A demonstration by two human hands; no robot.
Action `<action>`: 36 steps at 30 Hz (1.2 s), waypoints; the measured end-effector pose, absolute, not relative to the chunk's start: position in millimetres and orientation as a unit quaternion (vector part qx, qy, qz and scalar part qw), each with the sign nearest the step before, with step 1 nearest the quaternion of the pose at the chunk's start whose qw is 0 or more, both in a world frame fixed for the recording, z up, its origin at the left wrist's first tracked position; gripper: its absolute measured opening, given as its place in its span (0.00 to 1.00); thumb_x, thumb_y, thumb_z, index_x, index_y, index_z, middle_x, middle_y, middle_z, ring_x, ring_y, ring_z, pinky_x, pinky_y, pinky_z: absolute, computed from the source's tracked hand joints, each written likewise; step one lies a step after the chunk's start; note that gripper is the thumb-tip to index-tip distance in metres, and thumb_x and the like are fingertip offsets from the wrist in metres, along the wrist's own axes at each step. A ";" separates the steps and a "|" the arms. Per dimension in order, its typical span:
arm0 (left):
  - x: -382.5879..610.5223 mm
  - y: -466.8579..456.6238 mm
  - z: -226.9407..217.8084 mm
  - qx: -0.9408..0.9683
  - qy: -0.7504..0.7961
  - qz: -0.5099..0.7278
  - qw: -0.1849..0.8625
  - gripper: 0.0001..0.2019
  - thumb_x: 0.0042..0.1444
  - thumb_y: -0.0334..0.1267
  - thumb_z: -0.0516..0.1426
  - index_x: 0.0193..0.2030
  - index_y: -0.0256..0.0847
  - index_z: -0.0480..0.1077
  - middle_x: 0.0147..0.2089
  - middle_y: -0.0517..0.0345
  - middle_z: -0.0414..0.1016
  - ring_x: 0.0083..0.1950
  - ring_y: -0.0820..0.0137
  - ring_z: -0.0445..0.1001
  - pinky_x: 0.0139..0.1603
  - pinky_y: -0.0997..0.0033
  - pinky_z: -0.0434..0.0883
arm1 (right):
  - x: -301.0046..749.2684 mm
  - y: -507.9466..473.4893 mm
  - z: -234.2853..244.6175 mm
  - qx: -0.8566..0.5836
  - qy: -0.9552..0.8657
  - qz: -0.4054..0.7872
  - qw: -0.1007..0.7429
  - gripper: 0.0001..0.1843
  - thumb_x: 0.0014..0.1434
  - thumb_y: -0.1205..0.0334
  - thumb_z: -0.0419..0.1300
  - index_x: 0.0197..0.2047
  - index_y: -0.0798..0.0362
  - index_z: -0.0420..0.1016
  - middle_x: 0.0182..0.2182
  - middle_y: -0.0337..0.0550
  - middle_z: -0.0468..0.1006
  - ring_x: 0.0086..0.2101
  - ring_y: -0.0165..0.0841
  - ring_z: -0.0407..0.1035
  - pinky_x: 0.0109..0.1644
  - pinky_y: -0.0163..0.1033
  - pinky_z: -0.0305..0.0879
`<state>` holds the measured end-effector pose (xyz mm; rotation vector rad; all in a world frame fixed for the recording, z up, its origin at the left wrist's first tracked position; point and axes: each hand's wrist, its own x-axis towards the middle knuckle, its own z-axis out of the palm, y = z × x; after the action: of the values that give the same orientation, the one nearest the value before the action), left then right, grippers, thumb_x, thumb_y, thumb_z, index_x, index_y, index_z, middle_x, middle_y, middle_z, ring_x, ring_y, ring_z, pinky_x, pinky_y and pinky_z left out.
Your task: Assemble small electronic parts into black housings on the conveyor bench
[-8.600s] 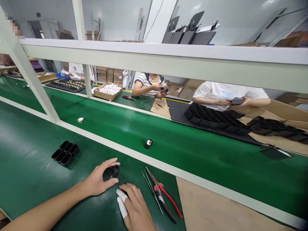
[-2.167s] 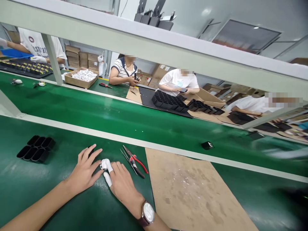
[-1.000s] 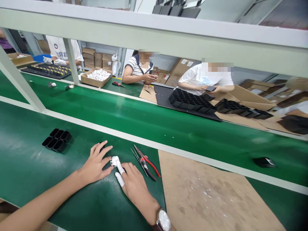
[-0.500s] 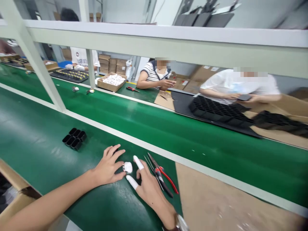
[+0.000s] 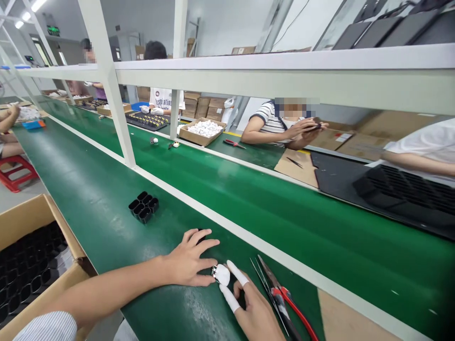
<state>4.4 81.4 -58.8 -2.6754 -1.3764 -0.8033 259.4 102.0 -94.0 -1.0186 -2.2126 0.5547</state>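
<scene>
A small white rounded piece [image 5: 223, 274] with a metal-looking end lies between my hands, just above the green bench. My left hand [image 5: 192, 258] pinches its metal end between thumb and index finger, while the other fingers are spread. Under those fingers a dark object [image 5: 201, 235] is mostly hidden. White finger cots cover the thumb and index finger of my right hand [image 5: 254, 305], which close on the white piece from both sides. Beside my right hand are tweezers [image 5: 265, 282] and red-and-black pliers [image 5: 284, 293].
Black open cups [image 5: 144, 207] stand grouped on the green bench [image 5: 88, 161]. A cardboard box [image 5: 67, 232] of black parts is at left. Beyond the white divider strip [image 5: 199, 206], people work near a box of white pieces [image 5: 202, 132]. A post [image 5: 113, 90] rises ahead.
My view has swung left, bringing the box of black parts into sight. My right hand's fingertips have closed in on the white piece. A co-worker opposite has raised their hands.
</scene>
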 end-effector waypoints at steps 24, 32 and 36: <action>5.2 77.2 -47.3 -0.794 -0.444 -0.323 -0.262 0.40 0.70 0.39 0.61 0.80 0.55 0.42 0.69 0.50 0.72 0.71 0.58 0.70 0.71 0.47 0.71 | 251.3 71.1 -44.8 -0.345 -0.828 0.096 0.431 0.34 0.70 0.71 0.58 0.76 0.51 0.55 0.57 0.58 0.78 0.54 0.44 0.78 0.55 0.51 0.80; 7.3 75.8 -45.5 -0.799 -0.435 -0.315 -0.271 0.41 0.71 0.40 0.60 0.81 0.55 0.38 0.69 0.49 0.72 0.71 0.57 0.68 0.69 0.46 0.71 | 249.0 72.6 -43.3 -0.335 -0.838 0.076 0.423 0.33 0.71 0.69 0.59 0.75 0.53 0.55 0.55 0.57 0.80 0.53 0.44 0.78 0.55 0.51 0.81; 7.4 74.9 -44.8 -0.806 -0.422 -0.312 -0.273 0.41 0.72 0.39 0.59 0.81 0.56 0.37 0.69 0.49 0.72 0.69 0.57 0.69 0.69 0.46 0.71 | 248.3 73.2 -43.6 -0.329 -0.844 0.084 0.415 0.34 0.71 0.69 0.58 0.76 0.53 0.54 0.53 0.55 0.80 0.50 0.43 0.79 0.53 0.50 0.81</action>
<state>7.4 74.9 -44.8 -3.0956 -1.6207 -1.1994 248.3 73.2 -43.6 -0.8272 -2.1196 0.2118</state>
